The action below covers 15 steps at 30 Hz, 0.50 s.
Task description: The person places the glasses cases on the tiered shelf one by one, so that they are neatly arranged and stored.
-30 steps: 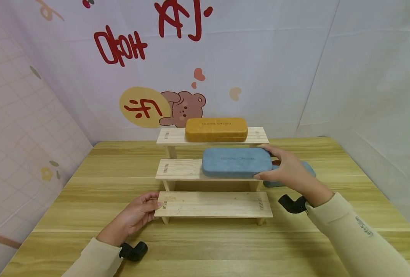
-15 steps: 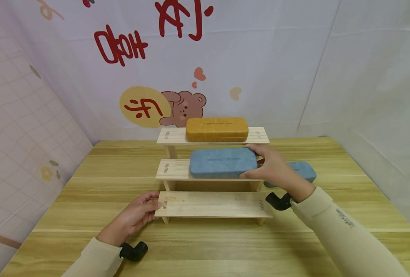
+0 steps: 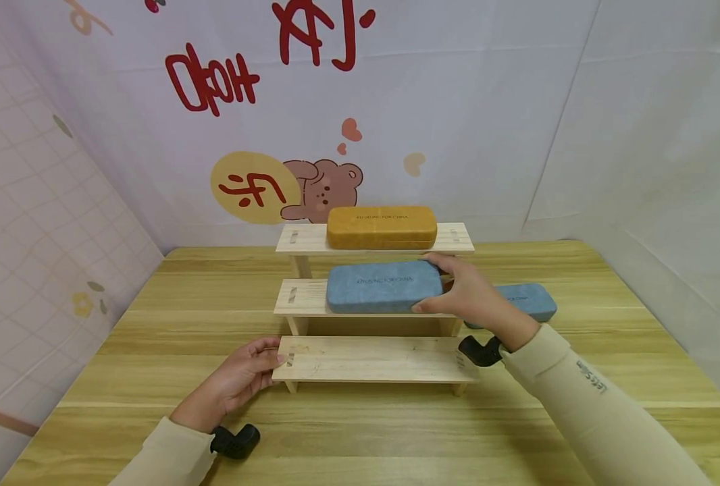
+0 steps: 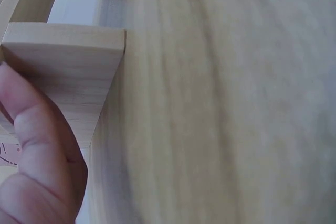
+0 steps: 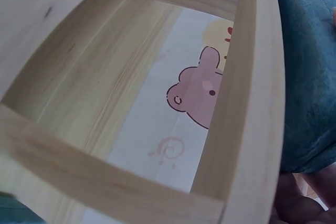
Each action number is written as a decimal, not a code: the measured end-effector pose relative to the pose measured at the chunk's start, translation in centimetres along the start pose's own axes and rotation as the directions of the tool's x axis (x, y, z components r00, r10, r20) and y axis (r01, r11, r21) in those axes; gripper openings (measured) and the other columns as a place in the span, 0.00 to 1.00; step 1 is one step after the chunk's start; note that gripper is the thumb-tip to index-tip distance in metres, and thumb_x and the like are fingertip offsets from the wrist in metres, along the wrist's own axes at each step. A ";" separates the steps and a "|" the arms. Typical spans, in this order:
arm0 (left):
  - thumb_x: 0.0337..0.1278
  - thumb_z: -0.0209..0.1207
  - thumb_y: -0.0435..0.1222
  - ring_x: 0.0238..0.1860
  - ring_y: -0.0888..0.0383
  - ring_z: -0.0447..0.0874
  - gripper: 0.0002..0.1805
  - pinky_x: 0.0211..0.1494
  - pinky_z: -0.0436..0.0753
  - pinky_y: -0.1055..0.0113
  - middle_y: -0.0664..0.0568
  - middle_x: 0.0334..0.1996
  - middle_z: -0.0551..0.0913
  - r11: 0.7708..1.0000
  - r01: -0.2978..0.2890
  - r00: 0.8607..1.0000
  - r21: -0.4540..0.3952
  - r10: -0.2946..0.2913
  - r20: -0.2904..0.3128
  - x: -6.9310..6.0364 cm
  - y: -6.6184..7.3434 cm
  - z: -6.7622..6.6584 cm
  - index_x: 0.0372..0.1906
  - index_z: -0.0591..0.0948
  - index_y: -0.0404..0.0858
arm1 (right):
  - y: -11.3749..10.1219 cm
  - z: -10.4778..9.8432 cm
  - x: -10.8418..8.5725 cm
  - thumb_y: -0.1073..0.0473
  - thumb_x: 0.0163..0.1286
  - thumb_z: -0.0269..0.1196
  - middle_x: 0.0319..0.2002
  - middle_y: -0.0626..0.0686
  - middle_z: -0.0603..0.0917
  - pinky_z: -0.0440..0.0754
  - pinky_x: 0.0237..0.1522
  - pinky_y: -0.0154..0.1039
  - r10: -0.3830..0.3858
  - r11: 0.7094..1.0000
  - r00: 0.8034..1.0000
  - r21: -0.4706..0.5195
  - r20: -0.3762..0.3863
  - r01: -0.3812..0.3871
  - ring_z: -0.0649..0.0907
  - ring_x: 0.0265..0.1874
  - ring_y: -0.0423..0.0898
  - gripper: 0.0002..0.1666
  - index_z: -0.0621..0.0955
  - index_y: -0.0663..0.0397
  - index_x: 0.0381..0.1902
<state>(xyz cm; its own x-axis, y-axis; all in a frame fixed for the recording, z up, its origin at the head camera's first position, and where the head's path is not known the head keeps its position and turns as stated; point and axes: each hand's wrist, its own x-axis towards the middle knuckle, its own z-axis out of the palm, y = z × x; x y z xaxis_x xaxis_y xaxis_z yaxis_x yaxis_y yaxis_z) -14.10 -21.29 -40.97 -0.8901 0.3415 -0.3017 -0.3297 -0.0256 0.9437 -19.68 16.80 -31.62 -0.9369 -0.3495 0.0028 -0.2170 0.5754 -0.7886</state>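
My right hand (image 3: 472, 295) grips the right end of a blue glasses case (image 3: 384, 286), thumb at the front and fingers at the back. The case sits on the middle step of a three-step wooden display stand (image 3: 375, 358). In the right wrist view the same blue case (image 5: 310, 77) is at the right edge, beside the stand's frame. My left hand (image 3: 244, 376) pinches the left end of the bottom step, its thumb on top. The left wrist view shows part of that hand (image 4: 39, 145) against the stand's end (image 4: 63, 43). A mustard-yellow glasses case (image 3: 381, 228) lies on the top step.
A second blue glasses case (image 3: 527, 301) lies on the wood-grain table (image 3: 360, 439) right of the stand, partly hidden by my right hand and wrist. A printed cloth backdrop (image 3: 457, 101) hangs behind the table, and pale side walls stand left and right.
My right hand has moved left, sliding or carrying the blue glasses case leftward along the middle step. The left hand has stayed on the bottom step. More of the second blue case now shows.
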 end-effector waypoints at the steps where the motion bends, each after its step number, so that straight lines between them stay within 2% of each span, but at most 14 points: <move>1: 0.67 0.52 0.31 0.41 0.62 0.80 0.33 0.43 0.80 0.69 0.51 0.45 0.75 1.000 0.000 1.000 0.000 0.000 -0.001 0.0 0.0 0.0 0.68 0.51 0.21 | 0.0 0.0 0.0 0.48 0.49 0.77 0.62 0.58 0.69 0.80 0.43 0.48 0.000 1.000 1.000 -0.001 0.002 0.000 0.79 0.51 0.59 0.57 0.61 0.49 0.73; 10: 0.67 0.52 0.30 0.41 0.62 0.80 0.33 0.43 0.80 0.69 0.51 0.45 0.75 1.000 0.005 1.000 -0.001 -0.005 -0.006 0.0 0.1 0.1 0.68 0.51 0.21 | -0.2 -0.1 0.0 0.48 0.53 0.75 0.57 0.61 0.72 0.80 0.39 0.45 0.005 1.000 0.999 -0.017 0.048 -0.004 0.80 0.48 0.57 0.56 0.59 0.56 0.74; 15: 0.67 0.52 0.30 0.41 0.62 0.80 0.33 0.43 0.80 0.69 0.51 0.45 0.75 1.000 0.002 1.000 0.000 -0.002 0.001 0.0 0.1 0.1 0.68 0.51 0.21 | -0.2 -0.1 0.2 0.48 0.54 0.74 0.54 0.61 0.74 0.79 0.41 0.44 0.017 0.998 0.998 -0.055 0.062 -0.014 0.80 0.46 0.54 0.55 0.60 0.58 0.73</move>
<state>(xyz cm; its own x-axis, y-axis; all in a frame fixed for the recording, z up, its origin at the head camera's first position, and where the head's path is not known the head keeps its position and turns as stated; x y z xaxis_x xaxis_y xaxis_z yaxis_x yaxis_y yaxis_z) -14.04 -21.19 -40.87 -0.8891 0.3424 -0.3037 -0.3318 -0.0251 0.9430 -19.83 16.70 -31.38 -0.9219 -0.3844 -0.0489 -0.2185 0.6199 -0.7537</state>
